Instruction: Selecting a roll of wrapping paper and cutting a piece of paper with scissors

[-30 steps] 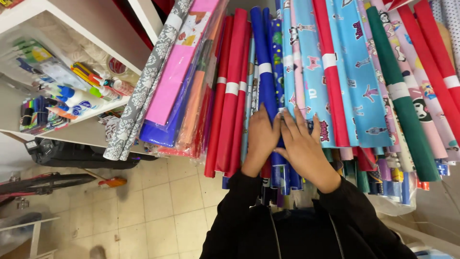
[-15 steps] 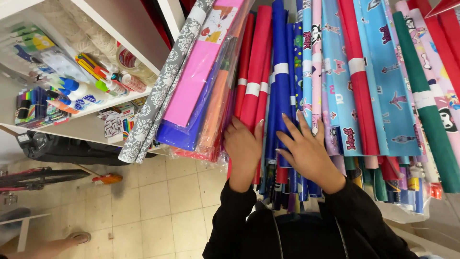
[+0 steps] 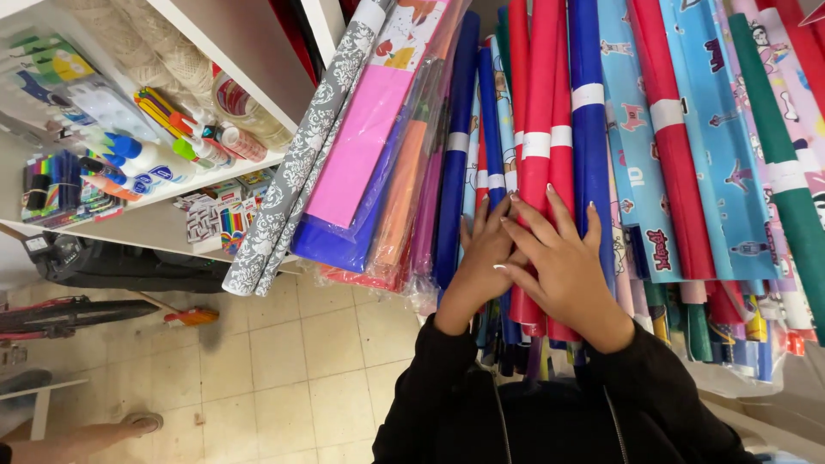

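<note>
Tiled shop floor [image 3: 284,361], white shelf [image 3: 172,185], left hand [image 3: 481,266] and right hand [image 3: 563,275], fingers spread flat on wrapping-paper rolls [image 3: 593,129]

White shelf [image 3: 225,53] at upper left, carrying glue bottles [image 3: 142,159], marker packs [image 3: 56,180] and tape rolls [image 3: 242,107]. Lower shelf board [image 3: 120,232] bears small pencil boxes [image 3: 225,225]. Beige tiled floor [image 3: 284,361] below, with a black bag [image 3: 129,268] lying on it.

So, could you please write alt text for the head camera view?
Two bare hands, left hand and right hand, press flat against upright red and blue wrapping-paper rolls in a crowded rack. A white shelf of craft supplies stands left, above a beige tiled floor.
</note>
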